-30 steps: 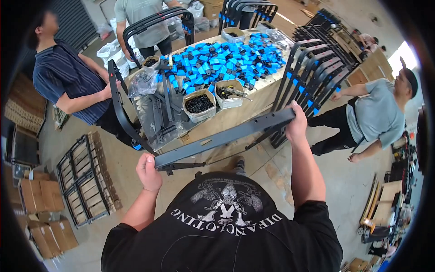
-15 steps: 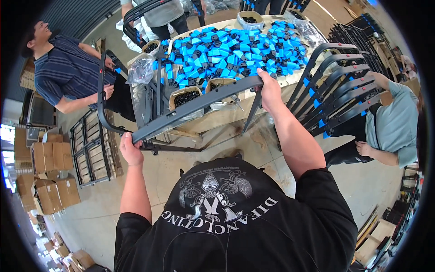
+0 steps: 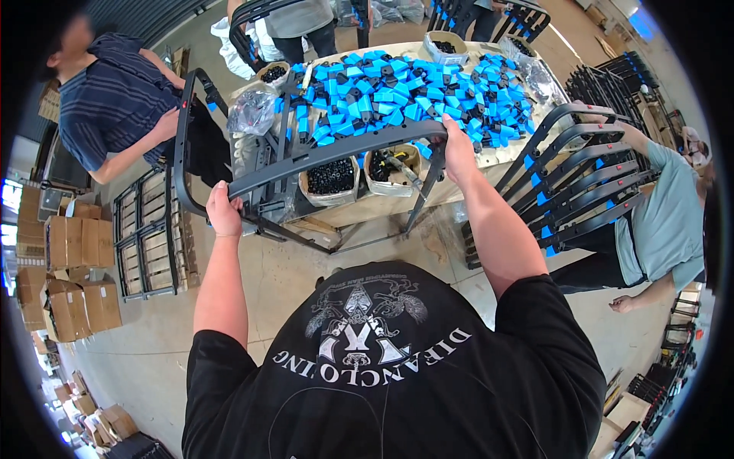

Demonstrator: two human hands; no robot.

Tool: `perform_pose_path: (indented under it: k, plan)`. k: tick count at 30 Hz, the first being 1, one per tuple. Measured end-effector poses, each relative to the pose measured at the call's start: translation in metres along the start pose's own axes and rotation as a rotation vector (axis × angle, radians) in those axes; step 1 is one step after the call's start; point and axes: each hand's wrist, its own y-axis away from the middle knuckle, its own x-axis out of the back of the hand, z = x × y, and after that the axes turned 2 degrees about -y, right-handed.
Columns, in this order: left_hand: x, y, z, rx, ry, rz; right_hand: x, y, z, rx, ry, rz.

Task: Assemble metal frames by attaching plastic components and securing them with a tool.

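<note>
I hold a long dark grey plastic bar [image 3: 336, 151] of a chair-like frame across my front, above the near edge of a work table [image 3: 451, 199]. My left hand [image 3: 223, 210] grips its left end, near a curved black loop. My right hand [image 3: 457, 149] grips its right end. Thin metal legs hang below the bar. On the table lies a heap of blue and black plastic parts [image 3: 413, 96].
Two paper tubs of small dark parts [image 3: 330, 180] stand at the table's near edge. A stack of black frames [image 3: 581, 183] stands right, beside a crouching person [image 3: 657, 222]. Another person [image 3: 115, 99] stands left. Flat frames [image 3: 149, 237] and cardboard boxes [image 3: 73, 283] lie left.
The bar has swung from tilted to nearly level and moved up toward the table. My hands keep their grip at both ends. The view has shifted closer to the table.
</note>
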Motion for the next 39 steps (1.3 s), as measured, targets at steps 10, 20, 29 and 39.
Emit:
perform_pose_path:
  k: [10, 20, 29, 39]
  plan:
    - [-0.046, 0.011, 0.093, -0.795, -0.810, -0.015, 0.044, 0.144, 0.085, 0.416, 0.642, 0.099]
    - [-0.102, -0.006, 0.122, -0.059, -1.373, -0.539, -0.083, 0.085, 0.105, 0.355, 0.851, -0.135]
    - [-0.106, -0.010, 0.130, 0.005, -1.384, -0.588, -0.058, -0.078, 0.237, 0.149, 1.516, -0.418]
    - [-0.099, -0.012, 0.132, 0.007, -1.413, -0.618, -0.079, -0.077, 0.217, 0.749, 1.763, -0.415]
